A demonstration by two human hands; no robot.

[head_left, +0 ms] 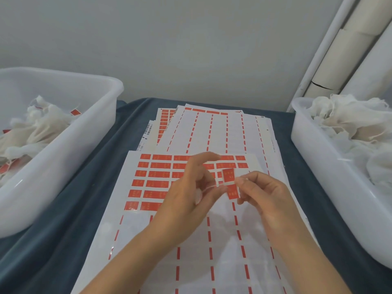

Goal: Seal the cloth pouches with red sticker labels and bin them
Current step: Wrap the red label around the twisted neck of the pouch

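- Hovering above the middle of the near sticker sheet (pixel 148 209), both hands are seen close together over the tabletop (pixel 70 209), which is covered with a dark blue cloth.
- A red sticker label (pixel 230 177) is held upright between the hands; a thin white cord (pixel 224 183) appears to cross its middle, though whether it belongs to a pouch cannot be told.
- The right hand (pixel 263 194) is curled, and its fingers (pixel 244 181) pinch the label at its right edge.
- The left hand (pixel 191 192) is partly curled; its thumb and a lower finger are pinched on the white cord just left of the label, while its index finger (pixel 203 158) is raised and stretched out above.
- On the near sheet, rows of red labels are kept at its far-left part, while the near part is peeled, with only red dashed strips left.
- More sheets (pixel 212 128), mostly peeled, are fanned out at the far side of the tabletop, partly under the near sheet.
- A white plastic bin (pixel 89 145) is placed at the left; cloth pouches (pixel 42 124) bearing red labels are piled inside it.
- A second white bin (pixel 314 158) is placed at the right; white cloth pouches (pixel 347 119) are heaped in it, and no red labels can be made out on them.
- Pale cardboard tubes (pixel 347 45) are leaned against the grey wall at the far right, behind the right bin.
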